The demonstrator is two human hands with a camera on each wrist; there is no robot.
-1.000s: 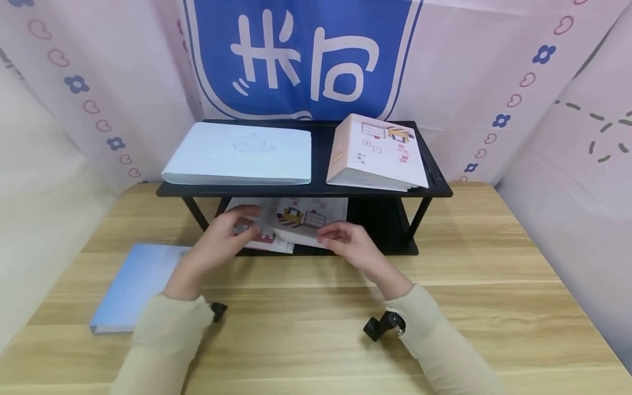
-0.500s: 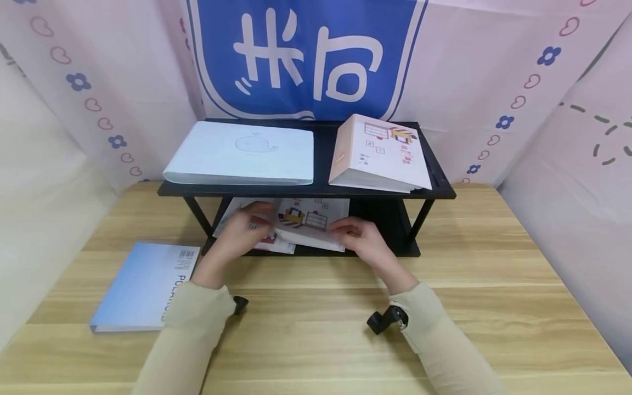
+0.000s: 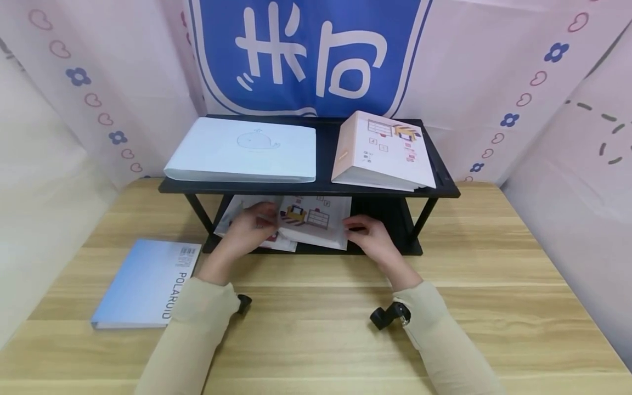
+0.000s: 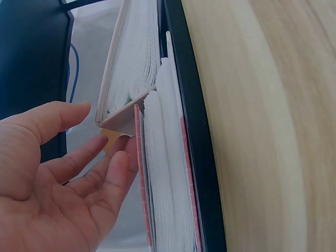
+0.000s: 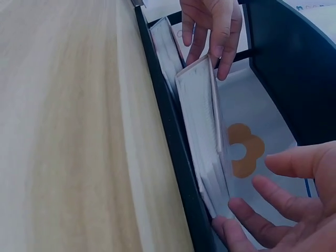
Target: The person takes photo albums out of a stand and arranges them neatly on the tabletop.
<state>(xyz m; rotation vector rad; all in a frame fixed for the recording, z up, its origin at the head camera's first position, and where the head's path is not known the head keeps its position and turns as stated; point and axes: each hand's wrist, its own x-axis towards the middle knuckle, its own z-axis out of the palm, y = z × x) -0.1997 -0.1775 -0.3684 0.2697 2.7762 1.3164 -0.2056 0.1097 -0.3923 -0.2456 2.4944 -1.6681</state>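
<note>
A white album with a yellow truck drawn on its cover (image 3: 311, 216) lies on the lower shelf, partly over another album with red on its cover (image 3: 283, 243). My left hand (image 3: 249, 230) is at the truck album's left end, thumb and fingers spread apart. In the left wrist view its fingertips come right up to the spine (image 4: 123, 119), beside the red-edged album's pages (image 4: 165, 178). At the opposite end is my right hand (image 3: 371, 235), fingers loosely bent; in the right wrist view its lower fingertips (image 5: 223, 226) reach the album's corner, thumb apart.
The black two-tier rack (image 3: 306, 189) stands on a wooden table (image 3: 316, 329). Its top holds a pale blue whale album (image 3: 242, 151) and a cream album with a truck cover (image 3: 387, 151). A blue POLAROID album (image 3: 143, 285) lies at the left. A printed curtain (image 3: 469, 71) hangs behind.
My left hand has moved right, to the truck album's left end. My right hand has shifted slightly right, uncovering more of that album's right edge. The album itself looks about the same.
</note>
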